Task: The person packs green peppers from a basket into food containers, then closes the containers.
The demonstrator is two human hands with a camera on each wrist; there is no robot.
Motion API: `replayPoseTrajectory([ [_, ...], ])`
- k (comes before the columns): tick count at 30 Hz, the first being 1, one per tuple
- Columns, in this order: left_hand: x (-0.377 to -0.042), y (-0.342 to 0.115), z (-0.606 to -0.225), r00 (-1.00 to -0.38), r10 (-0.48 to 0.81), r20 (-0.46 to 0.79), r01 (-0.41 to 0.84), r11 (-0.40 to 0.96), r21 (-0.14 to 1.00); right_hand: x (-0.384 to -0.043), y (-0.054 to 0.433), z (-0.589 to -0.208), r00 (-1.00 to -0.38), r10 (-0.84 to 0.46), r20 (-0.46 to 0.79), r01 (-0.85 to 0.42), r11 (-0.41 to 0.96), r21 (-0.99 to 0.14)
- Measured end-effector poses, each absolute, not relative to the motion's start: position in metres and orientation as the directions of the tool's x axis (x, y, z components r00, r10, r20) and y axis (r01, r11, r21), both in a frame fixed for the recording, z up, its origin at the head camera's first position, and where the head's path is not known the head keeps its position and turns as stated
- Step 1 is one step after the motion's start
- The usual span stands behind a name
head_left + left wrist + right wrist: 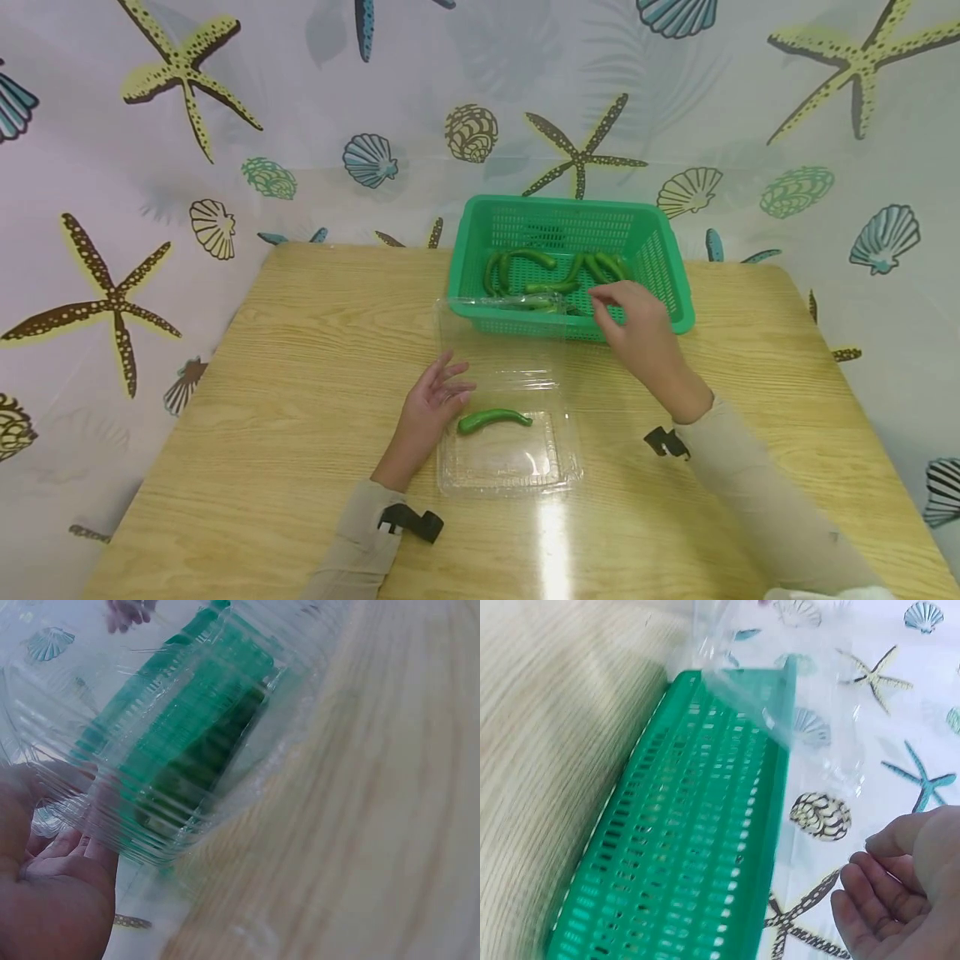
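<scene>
A clear plastic clamshell box point(566, 467) lies unfolded on the table, its lid raised toward the basket. One green chili pepper point(495, 419) lies in its base. My left hand point(433, 402) is at the box's left side, fingers loosely bent; in the left wrist view they lie close against the clear plastic, and I cannot tell how firmly they touch. Several green chili peppers point(532, 257) lie inside a green basket point(570, 204) behind the box. Above its front right rim is my right hand point(637, 325), fingers loosely curled and thumb near the index fingertip, with nothing visible between them.
The wooden table point(315, 375) carries the box and basket. A curtain point(420, 83) printed with starfish and shells hangs behind and at both sides. The raised lid point(498, 342) stands in front of the basket's front left wall and overlaps it in the head view.
</scene>
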State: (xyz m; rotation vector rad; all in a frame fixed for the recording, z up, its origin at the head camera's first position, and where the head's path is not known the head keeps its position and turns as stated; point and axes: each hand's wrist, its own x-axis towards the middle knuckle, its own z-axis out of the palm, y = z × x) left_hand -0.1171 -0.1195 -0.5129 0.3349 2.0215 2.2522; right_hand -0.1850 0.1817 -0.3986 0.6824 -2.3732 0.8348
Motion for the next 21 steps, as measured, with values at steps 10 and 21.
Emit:
replayPoseTrajectory([
  [10, -0.111, -0.119, -0.493, -0.969, 0.234, 0.073, 0.042, -0.134, 0.990, -0.211, 0.195, -0.407, -0.897, -0.244, 0.370, -0.417, 0.744, -0.522],
  [21, -0.110, -0.119, -0.487, -0.969, 0.239, 0.059, 0.028, -0.129, 0.991, -0.243, 0.191, -0.415, -0.951, -0.304, 0.060, -0.288, 0.798, -0.528],
])
